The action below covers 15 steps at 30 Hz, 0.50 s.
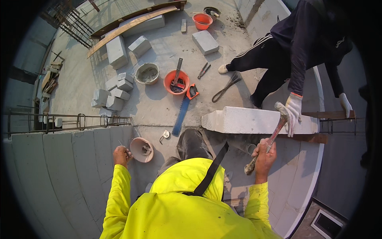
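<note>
My right hand (265,156) is closed around the handle of a worn, mortar-crusted hammer (275,134), whose head points up beside the white block. To the left, above the grey block wall, my left hand (121,155) is closed on thin nail-like pieces (127,151), too small to make out fully. A pinkish bowl (141,149) with grey residue stands right beside that hand. The long white block (250,120) lies across the right wall. On top of it rests a co-worker's white-gloved hand (294,109), close to the hammer head.
A blue-bladed handsaw (182,113) and a tape measure (165,134) lie ahead on the floor. Beyond are an orange bucket of tools (176,82), a mortar bucket (147,74), pincers (204,70) and stacked blocks (115,97). Rebar (67,122) tops the left wall. A co-worker (294,44) bends in at right.
</note>
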Each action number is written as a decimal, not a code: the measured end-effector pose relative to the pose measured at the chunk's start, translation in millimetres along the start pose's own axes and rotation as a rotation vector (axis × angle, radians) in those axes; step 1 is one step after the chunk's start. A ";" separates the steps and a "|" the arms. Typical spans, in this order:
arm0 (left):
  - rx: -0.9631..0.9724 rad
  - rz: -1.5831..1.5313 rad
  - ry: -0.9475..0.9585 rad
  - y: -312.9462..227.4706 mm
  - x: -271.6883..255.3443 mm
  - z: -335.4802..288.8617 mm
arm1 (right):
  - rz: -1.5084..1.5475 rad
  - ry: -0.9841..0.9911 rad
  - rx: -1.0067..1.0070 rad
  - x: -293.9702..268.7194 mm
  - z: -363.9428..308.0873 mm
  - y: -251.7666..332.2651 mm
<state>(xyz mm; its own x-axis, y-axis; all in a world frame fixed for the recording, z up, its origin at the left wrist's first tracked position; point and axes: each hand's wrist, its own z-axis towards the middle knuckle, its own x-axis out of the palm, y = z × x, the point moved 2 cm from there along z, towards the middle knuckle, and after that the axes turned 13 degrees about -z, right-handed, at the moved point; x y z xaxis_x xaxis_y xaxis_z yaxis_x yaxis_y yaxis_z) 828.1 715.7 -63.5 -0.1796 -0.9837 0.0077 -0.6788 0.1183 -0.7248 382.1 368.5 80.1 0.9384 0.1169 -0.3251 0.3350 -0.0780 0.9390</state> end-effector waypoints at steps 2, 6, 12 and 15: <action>0.021 0.027 0.003 -25.1 -1.7 19.0 | -0.213 -0.087 -0.023 9.8 26.7 -1.1; 0.095 0.103 0.089 -102.3 2.2 75.0 | -0.580 -0.199 -0.102 23.8 62.3 -10.0; 0.296 0.352 0.175 -274.5 110.3 187.4 | -0.768 -0.184 0.132 38.9 84.7 -14.6; 0.264 0.439 0.293 -316.2 213.0 223.7 | -0.792 -0.171 0.330 43.5 96.4 -7.1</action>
<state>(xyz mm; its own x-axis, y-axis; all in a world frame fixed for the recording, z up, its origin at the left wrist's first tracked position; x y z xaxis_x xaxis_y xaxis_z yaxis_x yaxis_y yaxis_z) 1163.8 438.4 13.2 -0.6183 -0.7676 -0.1690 -0.3028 0.4311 -0.8500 428.7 278.6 48.5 0.4104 0.1098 -0.9053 0.8763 -0.3222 0.3582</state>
